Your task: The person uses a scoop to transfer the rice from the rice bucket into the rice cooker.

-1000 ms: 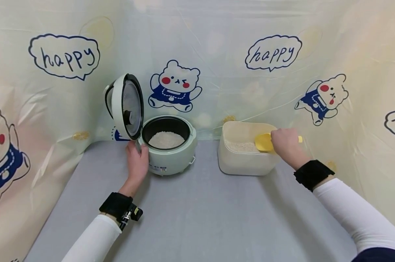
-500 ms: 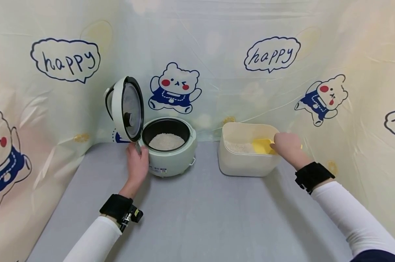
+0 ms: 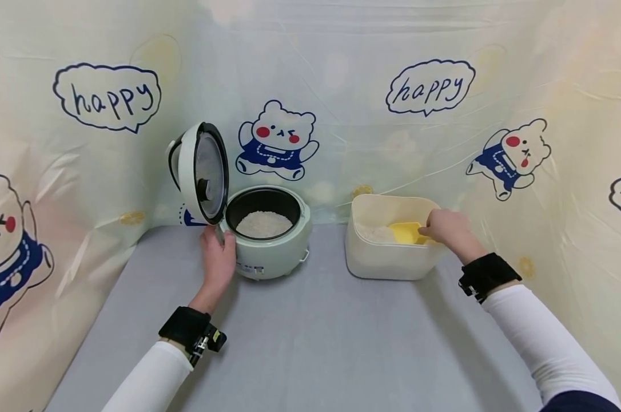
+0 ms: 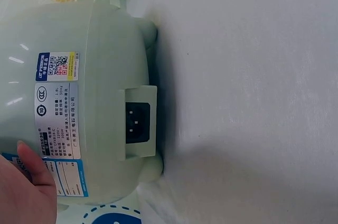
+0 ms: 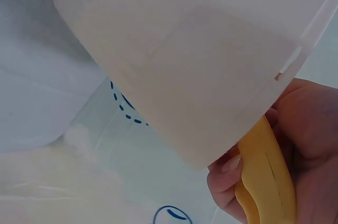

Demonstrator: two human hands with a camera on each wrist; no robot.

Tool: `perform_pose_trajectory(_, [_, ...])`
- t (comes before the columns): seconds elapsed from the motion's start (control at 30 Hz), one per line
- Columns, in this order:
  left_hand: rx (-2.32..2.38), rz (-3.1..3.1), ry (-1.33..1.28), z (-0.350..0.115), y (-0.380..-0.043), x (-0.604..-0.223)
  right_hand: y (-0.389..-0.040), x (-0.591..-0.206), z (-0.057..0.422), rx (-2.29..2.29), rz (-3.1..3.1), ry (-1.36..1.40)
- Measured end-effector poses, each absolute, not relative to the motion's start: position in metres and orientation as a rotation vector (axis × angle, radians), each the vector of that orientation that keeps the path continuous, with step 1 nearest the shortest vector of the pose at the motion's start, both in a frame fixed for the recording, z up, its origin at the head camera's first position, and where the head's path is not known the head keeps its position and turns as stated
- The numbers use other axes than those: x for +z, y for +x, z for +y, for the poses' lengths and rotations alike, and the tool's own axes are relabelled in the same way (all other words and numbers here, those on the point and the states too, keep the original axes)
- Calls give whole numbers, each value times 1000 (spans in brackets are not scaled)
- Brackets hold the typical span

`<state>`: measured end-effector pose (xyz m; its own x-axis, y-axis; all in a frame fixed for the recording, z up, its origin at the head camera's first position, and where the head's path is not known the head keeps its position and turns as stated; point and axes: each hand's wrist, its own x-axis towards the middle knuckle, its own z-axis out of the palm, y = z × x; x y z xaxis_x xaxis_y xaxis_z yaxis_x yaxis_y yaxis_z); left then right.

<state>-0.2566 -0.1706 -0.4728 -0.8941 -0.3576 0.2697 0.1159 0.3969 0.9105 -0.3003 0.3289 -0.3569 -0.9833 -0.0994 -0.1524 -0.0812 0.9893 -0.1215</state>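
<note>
My left hand (image 3: 218,260) grips the pale green rice cooker (image 3: 274,257) at its left side near the hinge. In the left wrist view the thumb (image 4: 37,168) lies over the labels; the other fingers are hidden. The cooker's lid (image 3: 202,174) stands raised, and white rice (image 3: 264,224) lies in the dark inner pot. To the right, my right hand (image 3: 452,232) holds a yellow scoop (image 3: 407,233) over the rim of a cream rice bin (image 3: 387,263). Its bowl is down by the rice in the bin. The handle (image 5: 269,176) shows in the right wrist view, fingers curled round it.
A grey cloth (image 3: 310,343) covers the table, with both containers near its back edge. Close behind them hangs a printed curtain (image 3: 351,114) with bears. The cooker's power socket (image 4: 138,122) faces the left wrist camera, with no plug in it.
My right hand has turned slightly, and the scoop's bowl has slid left and lower in the bin. The left hand and rice cooker have stayed in place; the head view shifted slightly.
</note>
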Motion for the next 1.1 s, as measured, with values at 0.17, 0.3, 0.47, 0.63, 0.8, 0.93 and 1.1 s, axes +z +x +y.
perform_pose_trajectory(0.17, [-1520, -2228, 197, -170, -256, -473, -302, -359, 333, -270, 2919, -134])
perform_pose_trajectory(0.3, [-1522, -2225, 193, -169, -255, -472, -302, -359, 331, -301, 2900, -118])
perform_pose_trajectory(0.47, [-1528, -2218, 188, -169, -256, -472, -304, -360, 326, -364, 2855, -112])
perform_pose_trajectory(0.63, [-1517, -2227, 197, -169, -257, -472, -310, -365, 324, -444, 2818, -121])
perform_pose_trajectory(0.8, [-1517, -2205, 205, -169, -258, -471, -312, -368, 324, -506, 2823, -125])
perform_pose_trajectory(0.93, [-1522, -2206, 206, -168, -257, -470, -311, -371, 323, -578, 2806, -141])
perform_pose_trajectory(1.1, [-1529, -2234, 216, -168, -255, -471, -312, -376, 323, -626, 2796, -162])
